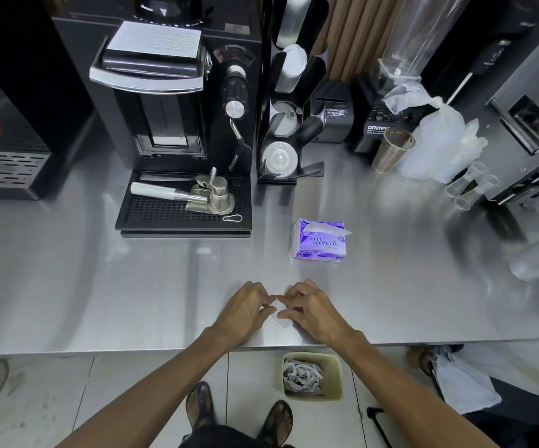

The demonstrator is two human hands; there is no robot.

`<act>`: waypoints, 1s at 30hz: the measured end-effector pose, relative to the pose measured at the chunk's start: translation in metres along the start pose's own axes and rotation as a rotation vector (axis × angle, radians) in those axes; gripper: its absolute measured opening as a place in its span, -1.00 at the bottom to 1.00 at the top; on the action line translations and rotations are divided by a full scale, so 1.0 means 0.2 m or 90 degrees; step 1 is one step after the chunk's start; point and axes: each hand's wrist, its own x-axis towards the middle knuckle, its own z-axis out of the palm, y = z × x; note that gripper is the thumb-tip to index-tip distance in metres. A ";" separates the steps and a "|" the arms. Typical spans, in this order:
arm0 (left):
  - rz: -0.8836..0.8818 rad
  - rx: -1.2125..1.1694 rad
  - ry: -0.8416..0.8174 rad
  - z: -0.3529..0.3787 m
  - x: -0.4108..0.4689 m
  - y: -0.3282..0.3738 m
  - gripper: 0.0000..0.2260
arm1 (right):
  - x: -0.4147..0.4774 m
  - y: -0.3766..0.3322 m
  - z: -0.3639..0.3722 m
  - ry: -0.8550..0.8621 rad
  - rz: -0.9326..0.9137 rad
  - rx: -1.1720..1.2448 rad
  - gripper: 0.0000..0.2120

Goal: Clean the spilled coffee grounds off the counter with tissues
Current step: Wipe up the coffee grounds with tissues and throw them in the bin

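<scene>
Just in front of the tissue pack point(319, 239), at the counter point(100, 286) edge, the left hand point(245, 310) pinches a small folded tissue point(281, 318) with curled fingers. The right hand point(310, 307), likewise curled, presses its other end. No grounds are visible; they may sit inside the fold, and a loose pinch could spill them short of the bin point(313, 376) below. The pack reads "Macik"; far behind it, a machine point(381, 124) shows "ORIMA".

a black coffee machine point(177, 92) stands at the far left, with a metal portafilter point(190, 195) lying on its drip tray point(184, 218). right of it is a black lid rack point(289, 101). farther right, a ribbed metal cup point(391, 150) stands beside a blender point(387, 118).
</scene>
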 end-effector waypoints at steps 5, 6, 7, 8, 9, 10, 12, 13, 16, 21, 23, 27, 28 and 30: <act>0.042 0.005 0.033 0.00 -0.01 -0.02 -0.76 | 0.02 0.02 0.02 0.042 -0.032 -0.002 -0.62; 0.056 0.010 0.036 0.00 -0.02 -0.02 -0.77 | 0.02 0.03 0.02 0.050 -0.041 -0.011 -0.60; 0.073 0.013 0.043 0.01 -0.02 -0.03 -0.79 | 0.02 0.03 0.02 0.059 -0.055 -0.023 -0.58; 0.087 0.013 0.051 0.01 -0.02 -0.03 -0.80 | 0.02 0.03 0.03 0.068 -0.072 -0.034 -0.57; 0.097 0.009 0.055 0.01 -0.01 -0.03 -0.82 | 0.02 0.03 0.03 0.076 -0.087 -0.042 -0.58; 0.105 0.007 0.056 0.01 -0.01 -0.03 -0.82 | 0.02 0.02 0.03 0.085 -0.099 -0.046 -0.59; 0.117 0.016 0.055 0.00 0.00 -0.03 -0.83 | 0.03 0.03 0.03 0.101 -0.116 -0.051 -0.64; 0.121 0.021 0.053 0.00 0.00 -0.03 -0.83 | 0.03 0.04 0.04 0.106 -0.126 -0.059 -0.66; 0.118 0.015 0.061 -0.01 0.00 -0.03 -0.84 | 0.04 0.05 0.06 0.122 -0.165 -0.088 -0.74; 0.144 0.047 0.063 0.00 0.01 -0.03 -0.87 | 0.07 0.08 0.06 0.152 -0.227 -0.166 -0.77; 0.159 0.066 0.065 -0.01 0.01 -0.04 -0.88 | 0.08 0.09 0.07 0.155 -0.253 -0.220 -0.77; 0.162 0.085 0.067 -0.02 0.02 -0.04 -0.88 | 0.10 0.08 0.06 0.167 -0.321 -0.324 -0.79; 0.163 0.090 0.067 -0.02 0.03 -0.04 -0.88 | 0.10 0.07 0.06 0.181 -0.332 -0.337 -0.80; 0.164 0.084 0.063 -0.02 0.04 -0.04 -0.88 | 0.11 0.07 0.05 0.201 -0.336 -0.342 -0.80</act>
